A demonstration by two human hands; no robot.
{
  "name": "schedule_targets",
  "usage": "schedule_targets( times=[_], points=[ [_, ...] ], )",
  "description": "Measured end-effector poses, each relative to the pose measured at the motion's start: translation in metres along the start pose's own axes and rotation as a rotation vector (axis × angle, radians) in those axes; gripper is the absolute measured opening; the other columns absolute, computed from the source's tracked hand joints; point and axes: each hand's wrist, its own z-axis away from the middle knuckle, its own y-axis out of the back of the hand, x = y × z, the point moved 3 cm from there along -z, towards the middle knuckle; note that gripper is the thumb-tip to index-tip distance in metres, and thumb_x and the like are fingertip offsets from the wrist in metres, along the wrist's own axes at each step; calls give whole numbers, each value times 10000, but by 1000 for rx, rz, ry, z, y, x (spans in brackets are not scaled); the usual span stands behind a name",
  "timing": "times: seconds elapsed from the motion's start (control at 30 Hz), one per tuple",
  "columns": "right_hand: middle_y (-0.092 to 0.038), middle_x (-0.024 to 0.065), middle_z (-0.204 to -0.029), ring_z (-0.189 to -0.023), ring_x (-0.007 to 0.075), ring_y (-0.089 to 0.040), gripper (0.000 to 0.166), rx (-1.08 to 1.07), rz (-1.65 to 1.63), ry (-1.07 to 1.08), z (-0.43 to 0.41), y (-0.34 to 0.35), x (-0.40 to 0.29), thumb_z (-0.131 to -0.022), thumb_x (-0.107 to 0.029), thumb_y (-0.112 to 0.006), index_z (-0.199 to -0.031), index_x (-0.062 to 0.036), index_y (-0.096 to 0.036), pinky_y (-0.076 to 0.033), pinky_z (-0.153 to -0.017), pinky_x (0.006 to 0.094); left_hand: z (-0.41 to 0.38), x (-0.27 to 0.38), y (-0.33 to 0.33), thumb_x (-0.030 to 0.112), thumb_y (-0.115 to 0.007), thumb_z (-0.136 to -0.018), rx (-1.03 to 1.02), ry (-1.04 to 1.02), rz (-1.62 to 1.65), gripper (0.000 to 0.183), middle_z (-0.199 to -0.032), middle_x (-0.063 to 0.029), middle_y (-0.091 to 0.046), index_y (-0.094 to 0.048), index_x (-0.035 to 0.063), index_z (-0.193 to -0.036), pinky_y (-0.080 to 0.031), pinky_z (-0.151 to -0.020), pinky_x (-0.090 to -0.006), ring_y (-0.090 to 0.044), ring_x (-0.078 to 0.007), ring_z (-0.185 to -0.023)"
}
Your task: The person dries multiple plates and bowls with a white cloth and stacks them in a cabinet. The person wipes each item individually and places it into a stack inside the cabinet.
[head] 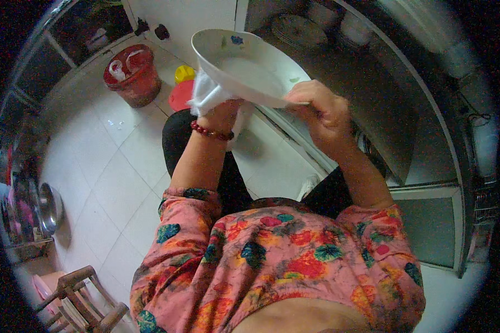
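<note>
A large white bowl [250, 66] with small blue and green printed motifs is tilted in front of me, its inside partly in view. My right hand [321, 108] grips its rim at the near right side. At the bowl's left underside, my left hand [221, 112], with a dark red bead bracelet at the wrist, has a white cloth [208, 93] between it and the bowl. The cloth and the bowl hide most of the left fingers.
On the tiled floor at upper left stand a red bucket [139, 85], a yellow object [184, 74] and a red round object [181, 95]. An open cabinet with stacked dishes [298, 31] is at upper right. A metal basin [50, 208] and wooden chair [77, 295] are left.
</note>
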Motion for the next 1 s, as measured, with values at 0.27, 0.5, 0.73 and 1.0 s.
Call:
schedule_targets(
  times=[0.27,0.5,0.73,1.0],
  points=[
    [-569,109,-776,-737,276,-543,125,9,182,41,-8,-11,21,-716,-67,-611,-827,-42,-560,-438,-656,338,17,-17,-34,419,-414,-835,-35,525,969,443,-1020,-93,-559,-488,83,-1113,-389,-853,-329,-526,-234,-927],
    [-558,106,-759,-721,273,-531,131,-14,258,31,21,-9,58,-692,-21,-620,-804,-44,-554,-433,-638,340,11,-9,-31,411,-441,-830,-188,733,1183,456,-1076,-114,-548,-472,83,-1147,-368,-895,-338,-516,-245,-965],
    [-567,86,-839,-802,244,-528,206,-24,242,28,35,-3,80,-693,-35,-624,-886,-56,-555,-432,-705,332,5,-79,-6,196,-516,-757,-183,470,90,317,-991,-109,-568,-506,19,-1020,-398,-807,-294,-520,-229,-903],
    [-495,111,-1105,-1039,238,-478,458,476,-887,-962,69,9,127,-838,-274,-457,-1223,-47,-352,-429,-840,412,19,-46,-19,99,-533,-713,-480,430,-994,147,-830,-72,-575,-548,28,-840,-441,-675,-284,-530,-207,-743]
  ],
)
